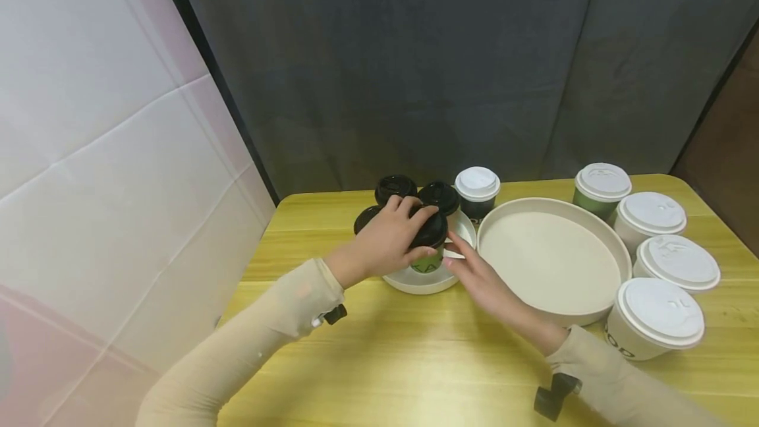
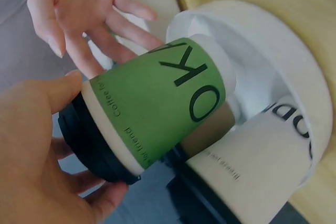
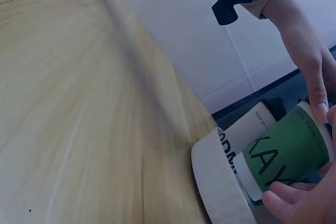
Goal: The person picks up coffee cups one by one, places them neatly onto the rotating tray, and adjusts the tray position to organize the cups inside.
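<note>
With its fingers curled round the black lid (image 2: 94, 140), the left hand (image 1: 388, 236) holds a green paper coffee cup (image 2: 157, 103). The cup's base is over or inside a small white round tray (image 1: 418, 287); the left wrist view shows the cup tilted. On the other side of the cup, the right hand (image 1: 483, 282) has loosely extended fingers beside the green sleeve. Whether those fingers bear on the cup is hard to tell. A white cup with a black lid (image 2: 252, 161) stands in the tray, and more black lids (image 1: 396, 187) show behind the left hand.
A larger beige round tray (image 1: 551, 256) lies to the right. Several white-lidded cups (image 1: 661, 312) line its right side. Another white-lidded dark cup (image 1: 477, 190) stands between the trays at the back. A dark curtain (image 1: 415, 71) hangs behind the wooden table (image 1: 379, 361).
</note>
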A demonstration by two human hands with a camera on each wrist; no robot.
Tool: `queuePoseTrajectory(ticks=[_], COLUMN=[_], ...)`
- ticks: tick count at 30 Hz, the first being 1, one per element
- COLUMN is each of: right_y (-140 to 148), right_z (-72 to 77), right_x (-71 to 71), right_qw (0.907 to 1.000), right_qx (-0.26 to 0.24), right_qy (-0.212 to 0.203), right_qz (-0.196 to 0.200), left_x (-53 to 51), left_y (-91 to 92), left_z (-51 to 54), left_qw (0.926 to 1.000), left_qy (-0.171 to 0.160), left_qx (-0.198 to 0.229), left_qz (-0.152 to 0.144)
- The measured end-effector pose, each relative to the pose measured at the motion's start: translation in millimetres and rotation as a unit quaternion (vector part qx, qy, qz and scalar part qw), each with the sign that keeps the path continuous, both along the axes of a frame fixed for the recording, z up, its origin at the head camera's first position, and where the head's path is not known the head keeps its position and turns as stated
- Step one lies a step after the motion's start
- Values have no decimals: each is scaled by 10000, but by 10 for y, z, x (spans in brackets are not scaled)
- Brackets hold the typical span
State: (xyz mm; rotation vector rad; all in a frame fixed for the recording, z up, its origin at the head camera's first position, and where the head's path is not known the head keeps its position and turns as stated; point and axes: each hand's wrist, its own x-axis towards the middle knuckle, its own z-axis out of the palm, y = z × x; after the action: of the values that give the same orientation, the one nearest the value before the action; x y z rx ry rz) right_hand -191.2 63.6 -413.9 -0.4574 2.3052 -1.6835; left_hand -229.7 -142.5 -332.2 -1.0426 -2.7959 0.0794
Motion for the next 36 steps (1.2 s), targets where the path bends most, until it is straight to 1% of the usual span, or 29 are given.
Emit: queuePoseTrajectory(ticks=[7,12,17,25,30,36], right_y=[-9,-11,-11,-22,-24,-34], right_z=[-64,-111,-152,-175,-173,-192], right_x=[3,4,-7,-7,1,3], right_qw=[10000,9999,9998,9999,9998,9996], right_qx=[46,-18,-48,9,111,209], right_qy=[-34,-158,-160,-78,-150,-182], right_qz=[-5,58,89,83,40,25], left_x=[23,31,42,69,75,70], left_y=[0,2,-2,-6,-8,-14], left_z=[-130,-199,-252,-278,-289,-322], left_qw=[9999,10000,9999,9999,9998,9998], left_qy=[124,52,21,-112,-186,-185], left_qx=[-10,28,108,69,45,73], left_qz=[4,-13,-34,56,98,94])
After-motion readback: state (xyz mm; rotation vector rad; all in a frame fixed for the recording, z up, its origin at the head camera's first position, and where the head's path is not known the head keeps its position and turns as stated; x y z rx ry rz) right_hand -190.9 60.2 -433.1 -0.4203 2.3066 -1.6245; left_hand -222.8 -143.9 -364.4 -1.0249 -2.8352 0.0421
